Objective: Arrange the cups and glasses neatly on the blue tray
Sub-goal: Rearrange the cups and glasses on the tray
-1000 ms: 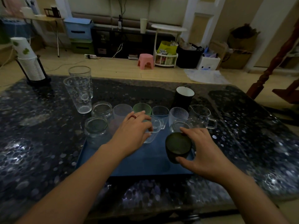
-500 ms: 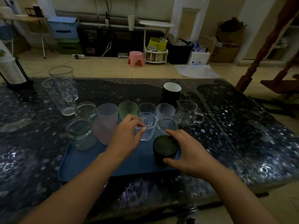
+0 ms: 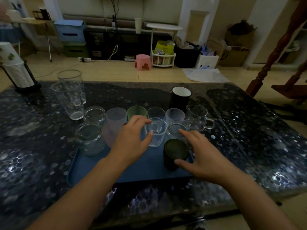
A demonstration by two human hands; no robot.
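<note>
A blue tray [image 3: 144, 168] lies on the dark speckled table. Its back row holds a glass jar [image 3: 95, 113], a frosted cup [image 3: 116, 115], a green cup [image 3: 137, 111], a clear cup [image 3: 156, 112] and another frosted cup [image 3: 175, 114]. A second jar [image 3: 88, 138] stands in front at the left. My left hand [image 3: 131, 141] holds a clear glass [image 3: 157, 133] upright in the second row, thumb and index finger on its left side. My right hand [image 3: 204, 156] spans a dark cup [image 3: 174, 151] at the tray's right edge, with the thumb on its near wall.
A glass pitcher [image 3: 197, 117] and a black mug [image 3: 181, 97] stand just beyond the tray's right back corner. Two tall glasses [image 3: 71, 97] stand at the back left, near a stack of paper cups [image 3: 15, 68]. The table's near edge lies below my forearms.
The clear glass under my left hand went from tilted to upright on the tray. My right hand stays on the dark cup. The view has shifted slightly.
</note>
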